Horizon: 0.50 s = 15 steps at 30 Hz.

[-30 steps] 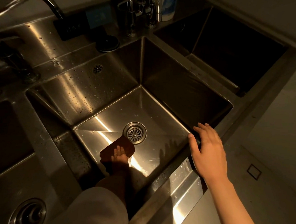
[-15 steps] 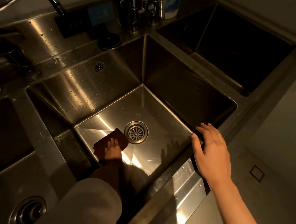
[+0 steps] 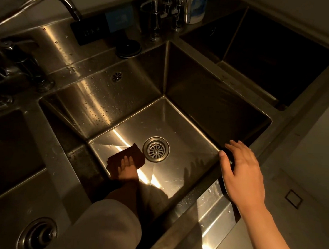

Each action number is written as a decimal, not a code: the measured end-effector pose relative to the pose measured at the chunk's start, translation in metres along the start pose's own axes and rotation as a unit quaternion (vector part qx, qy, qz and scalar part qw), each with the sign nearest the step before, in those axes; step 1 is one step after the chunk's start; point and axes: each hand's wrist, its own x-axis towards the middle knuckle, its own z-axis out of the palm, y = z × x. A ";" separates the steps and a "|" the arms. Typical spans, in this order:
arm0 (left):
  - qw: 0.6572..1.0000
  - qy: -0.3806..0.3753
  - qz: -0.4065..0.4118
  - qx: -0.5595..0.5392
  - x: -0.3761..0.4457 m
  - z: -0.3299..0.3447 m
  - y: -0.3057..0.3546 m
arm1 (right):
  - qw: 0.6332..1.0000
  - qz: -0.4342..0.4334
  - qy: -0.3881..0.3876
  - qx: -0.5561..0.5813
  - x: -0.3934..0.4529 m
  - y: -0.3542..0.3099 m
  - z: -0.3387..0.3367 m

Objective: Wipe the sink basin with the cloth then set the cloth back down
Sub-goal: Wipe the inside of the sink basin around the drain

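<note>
A deep stainless steel sink basin [image 3: 183, 125] fills the middle of the view, with a round drain [image 3: 156, 149] in its floor. A dark brown cloth [image 3: 133, 154] lies flat on the basin floor just left of the drain. My left hand [image 3: 127, 166] presses down on the cloth, fingers spread over it, arm in a pale sleeve reaching into the basin. My right hand [image 3: 242, 167] rests on the basin's right front rim, fingers apart and holding nothing.
A curved tap [image 3: 57, 0] arches over the back left. Metal dispensers [image 3: 166, 14], a white bottle [image 3: 197, 7] and a black round lid [image 3: 128, 48] stand on the back ledge. A second basin [image 3: 270, 53] lies to the right, another drain [image 3: 37, 234] at lower left.
My left hand has slid the cloth left and away from me along the basin floor, beside the drain. My right hand has stayed on the rim.
</note>
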 end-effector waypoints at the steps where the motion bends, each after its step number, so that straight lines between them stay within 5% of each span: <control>1: 1.000 0.000 -0.010 0.000 -0.003 0.001 0.001 | 1.000 0.000 0.000 -0.001 0.000 0.000 0.000; 15: 0.999 0.008 -0.035 -0.033 0.022 -0.016 -0.007 | 1.000 -0.009 0.021 0.014 -0.002 0.002 0.002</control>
